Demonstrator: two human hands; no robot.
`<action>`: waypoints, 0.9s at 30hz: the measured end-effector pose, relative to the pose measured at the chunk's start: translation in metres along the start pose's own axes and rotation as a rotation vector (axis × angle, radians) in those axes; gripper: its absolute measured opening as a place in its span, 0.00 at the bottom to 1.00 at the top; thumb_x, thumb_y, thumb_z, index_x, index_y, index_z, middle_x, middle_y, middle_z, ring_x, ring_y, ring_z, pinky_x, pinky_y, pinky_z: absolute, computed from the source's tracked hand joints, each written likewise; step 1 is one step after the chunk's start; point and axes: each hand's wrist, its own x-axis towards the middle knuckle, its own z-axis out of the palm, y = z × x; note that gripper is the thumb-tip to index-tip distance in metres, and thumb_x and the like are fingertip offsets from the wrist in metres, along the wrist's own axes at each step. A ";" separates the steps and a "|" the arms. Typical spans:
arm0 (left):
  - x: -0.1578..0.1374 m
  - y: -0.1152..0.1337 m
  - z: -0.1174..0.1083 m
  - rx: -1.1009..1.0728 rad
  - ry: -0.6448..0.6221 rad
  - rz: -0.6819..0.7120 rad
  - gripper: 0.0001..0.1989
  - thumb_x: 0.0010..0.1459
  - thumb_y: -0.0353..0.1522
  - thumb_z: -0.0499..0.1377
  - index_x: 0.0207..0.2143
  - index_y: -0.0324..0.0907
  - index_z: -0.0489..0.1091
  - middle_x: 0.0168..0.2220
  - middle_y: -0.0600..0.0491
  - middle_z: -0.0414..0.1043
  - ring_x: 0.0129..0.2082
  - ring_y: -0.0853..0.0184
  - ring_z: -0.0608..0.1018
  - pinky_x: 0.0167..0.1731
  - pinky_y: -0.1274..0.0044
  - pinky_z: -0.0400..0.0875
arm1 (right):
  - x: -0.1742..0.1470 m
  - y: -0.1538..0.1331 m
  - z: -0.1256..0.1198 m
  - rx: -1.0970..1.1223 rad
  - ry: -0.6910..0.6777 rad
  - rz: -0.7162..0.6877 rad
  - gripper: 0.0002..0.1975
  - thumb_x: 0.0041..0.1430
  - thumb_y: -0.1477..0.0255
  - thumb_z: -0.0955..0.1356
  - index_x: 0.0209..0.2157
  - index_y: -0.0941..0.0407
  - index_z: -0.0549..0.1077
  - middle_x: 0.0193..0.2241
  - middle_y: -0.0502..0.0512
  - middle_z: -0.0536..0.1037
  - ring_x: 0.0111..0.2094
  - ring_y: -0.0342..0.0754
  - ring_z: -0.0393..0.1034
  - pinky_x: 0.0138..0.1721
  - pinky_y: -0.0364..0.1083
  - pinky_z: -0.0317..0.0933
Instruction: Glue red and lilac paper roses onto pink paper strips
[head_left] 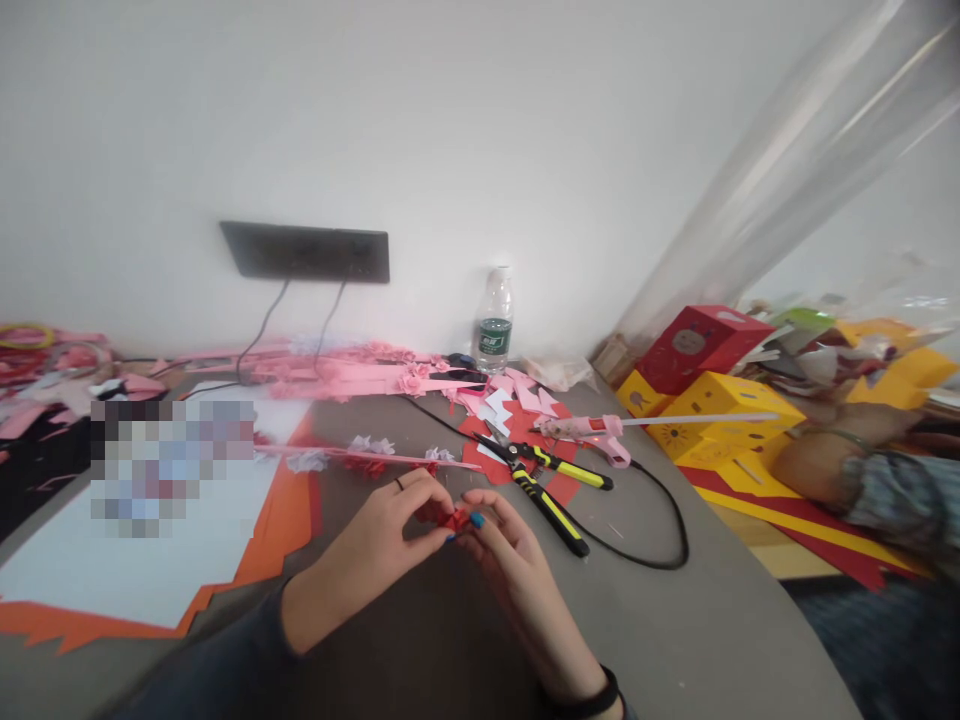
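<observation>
A small folded red paper piece (455, 519) sits between my fingertips, low over the grey table (637, 620). My left hand (390, 525) pinches it from the left, and my right hand (508, 560) closes on it from the other side. Fingers cover much of its shape. Just beyond them lies a thin pink stick (405, 458) with white and red paper flowers (367, 455) along it. Right of my hands are yellow-and-black pliers (551, 510) with open handles. A pink hot glue gun (581, 430) rests behind the pliers, a glue stick jutting from its back.
Red paper scraps (484, 465) lie under the pliers. A water bottle (495, 325) stands by the wall near pink paper flowers (412, 380). White sheets (172, 590) cover orange paper at left. A black cord (684, 530) loops rightward. Beside yellow boxes (724, 420) rests another person's arm (814, 450).
</observation>
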 end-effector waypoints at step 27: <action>-0.018 -0.022 0.001 0.085 -0.004 0.004 0.09 0.64 0.21 0.55 0.38 0.44 0.69 0.41 0.53 0.72 0.43 0.66 0.77 0.45 0.74 0.72 | 0.003 -0.064 -0.086 -0.711 0.463 -0.479 0.18 0.54 0.53 0.73 0.37 0.52 0.75 0.35 0.57 0.78 0.37 0.54 0.73 0.40 0.52 0.68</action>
